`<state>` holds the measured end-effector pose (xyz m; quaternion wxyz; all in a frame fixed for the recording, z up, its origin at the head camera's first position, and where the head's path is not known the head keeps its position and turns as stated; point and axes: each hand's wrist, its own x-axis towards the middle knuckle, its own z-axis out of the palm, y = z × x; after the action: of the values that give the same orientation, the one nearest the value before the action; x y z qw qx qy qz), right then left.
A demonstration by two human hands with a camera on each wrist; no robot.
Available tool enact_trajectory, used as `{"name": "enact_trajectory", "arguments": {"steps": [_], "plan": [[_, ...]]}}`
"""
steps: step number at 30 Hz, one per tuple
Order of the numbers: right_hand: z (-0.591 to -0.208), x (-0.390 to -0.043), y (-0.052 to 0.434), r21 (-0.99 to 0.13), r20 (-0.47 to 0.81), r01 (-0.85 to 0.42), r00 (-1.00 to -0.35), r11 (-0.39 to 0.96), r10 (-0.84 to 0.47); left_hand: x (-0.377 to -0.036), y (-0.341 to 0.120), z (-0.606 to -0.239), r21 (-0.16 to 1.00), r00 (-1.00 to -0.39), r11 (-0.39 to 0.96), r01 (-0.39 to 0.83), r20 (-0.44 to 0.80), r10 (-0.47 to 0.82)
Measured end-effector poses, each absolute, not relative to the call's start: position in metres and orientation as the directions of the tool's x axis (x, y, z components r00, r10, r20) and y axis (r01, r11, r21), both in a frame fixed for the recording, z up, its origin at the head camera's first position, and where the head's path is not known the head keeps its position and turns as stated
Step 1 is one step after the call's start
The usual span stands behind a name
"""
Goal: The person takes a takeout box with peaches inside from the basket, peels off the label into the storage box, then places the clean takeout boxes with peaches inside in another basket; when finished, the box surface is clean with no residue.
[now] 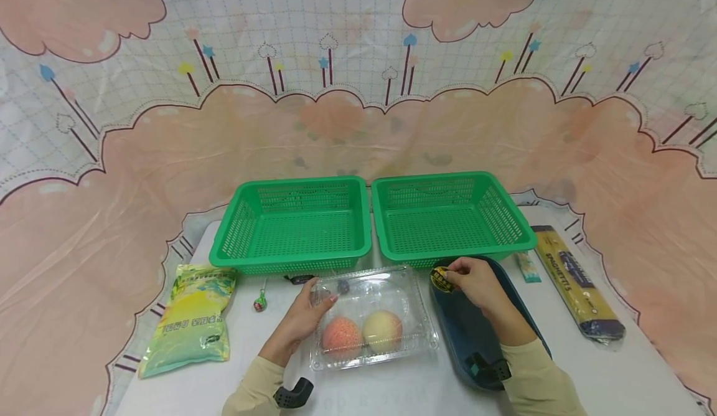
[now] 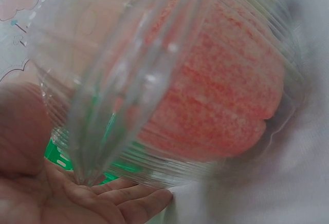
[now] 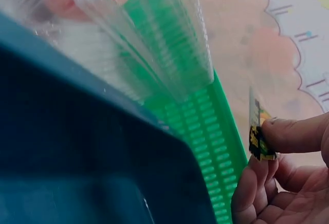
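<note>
A clear plastic clamshell box (image 1: pixel 400 291) lies on the white table with a red peach (image 1: pixel 342 335) and a paler peach (image 1: pixel 383 330) inside. My left hand (image 1: pixel 313 310) grips its left edge, thumb on top and fingers underneath. In the left wrist view the left hand (image 2: pixel 103 198) lies below the box (image 2: pixel 103 54), and the red peach (image 2: pixel 226 95) fills the frame. My right hand (image 1: pixel 459 276) pinches a small yellow-and-black packet (image 1: pixel 441 279) above a dark blue tray (image 1: pixel 465 329). The right wrist view shows that right hand (image 3: pixel 262 149), the packet (image 3: pixel 258 131) and the tray (image 3: pixel 77 147).
Two green baskets, left (image 1: pixel 291 260) and right (image 1: pixel 448 251), stand side by side behind the box; one shows in the right wrist view (image 3: pixel 205 131). A yellow-green bag (image 1: pixel 190 319) and a lollipop (image 1: pixel 259 302) lie at the left. A spaghetti pack (image 1: pixel 577 282) lies at the right.
</note>
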<state>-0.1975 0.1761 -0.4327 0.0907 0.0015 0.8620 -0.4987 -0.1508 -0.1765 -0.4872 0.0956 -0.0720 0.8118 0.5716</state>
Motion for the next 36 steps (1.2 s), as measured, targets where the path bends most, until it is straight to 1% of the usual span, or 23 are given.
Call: {"name": "enact_trajectory", "arguments": {"steps": [4,12,21,30,36], "plan": [[-0.433,-0.199,0.181,-0.832,-0.157,0.087,-0.984,0.547,-0.082,-0.151,-0.176,-0.487,0.914,-0.971,0.336,-0.228,-0.239,-0.007],[-0.437,-0.201,0.189,-0.76,-0.163,0.052,-0.98,0.648,-0.112,-0.151,-0.176,-0.488,0.914,-0.969,0.332,-0.234,-0.246,-0.006],[-0.439,-0.211,0.197,-0.615,-0.176,-0.055,-0.963,0.787,-0.204,-0.152,-0.177,-0.49,0.915,-0.97,0.329,-0.232,-0.244,-0.006],[-0.441,-0.221,0.199,-0.555,-0.265,-0.062,-0.932,0.829,-0.248,-0.152,-0.178,-0.491,0.913,-0.967,0.327,-0.242,-0.256,-0.002],[-0.449,-0.225,0.199,-0.488,-0.338,-0.076,-0.902,0.87,-0.269,-0.153,-0.179,-0.49,0.912,-0.965,0.327,-0.248,-0.262,0.0]]}}
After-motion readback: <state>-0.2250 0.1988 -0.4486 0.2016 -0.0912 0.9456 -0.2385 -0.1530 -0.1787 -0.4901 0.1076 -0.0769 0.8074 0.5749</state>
